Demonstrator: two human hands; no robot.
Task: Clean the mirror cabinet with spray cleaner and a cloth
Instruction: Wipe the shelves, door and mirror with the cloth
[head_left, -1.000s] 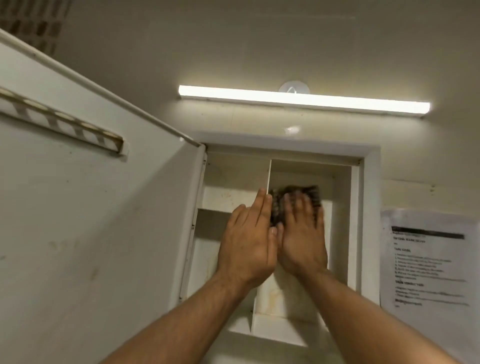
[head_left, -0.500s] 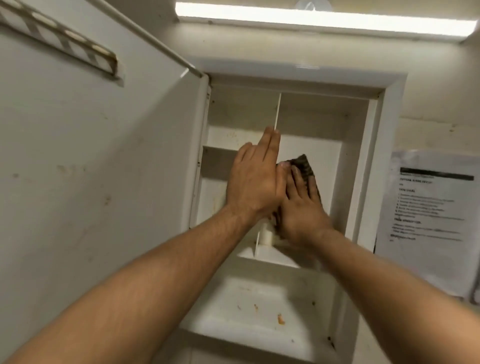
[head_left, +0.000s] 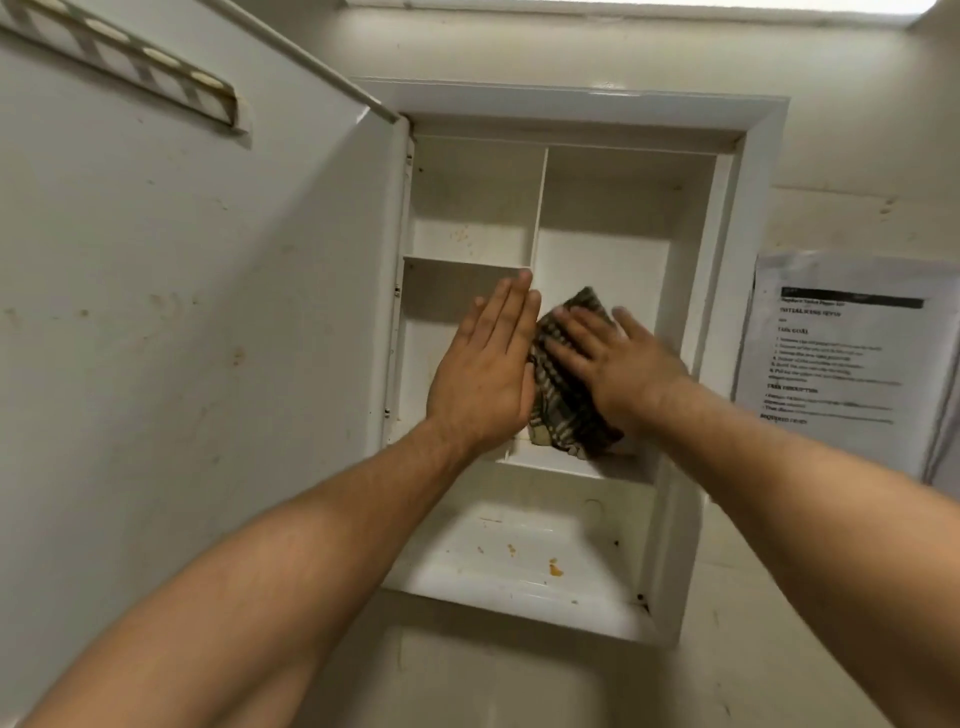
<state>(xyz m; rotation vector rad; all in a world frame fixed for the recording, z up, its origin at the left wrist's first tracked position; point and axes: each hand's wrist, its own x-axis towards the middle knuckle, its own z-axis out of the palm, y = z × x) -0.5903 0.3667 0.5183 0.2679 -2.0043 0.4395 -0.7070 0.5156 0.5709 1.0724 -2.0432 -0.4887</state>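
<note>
Under the right hand (head_left: 618, 364), flat with fingers spread, the dark checked cloth (head_left: 558, 400) is pressed to the back wall of the mirror cabinet (head_left: 571, 111), in its right compartment. Just left of the cloth, the left hand (head_left: 483, 374) lies flat against the upright divider (head_left: 539, 208), fingers straight, holding nothing. Below both hands, the bottom shelf (head_left: 498, 566) carries orange-brown stains.

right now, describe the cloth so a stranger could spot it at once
Look inside the open wall cabinet, right of the upright divider. There the right hand presses a cloth against the back. It is the only dark, checked thing among white panels.
</note>
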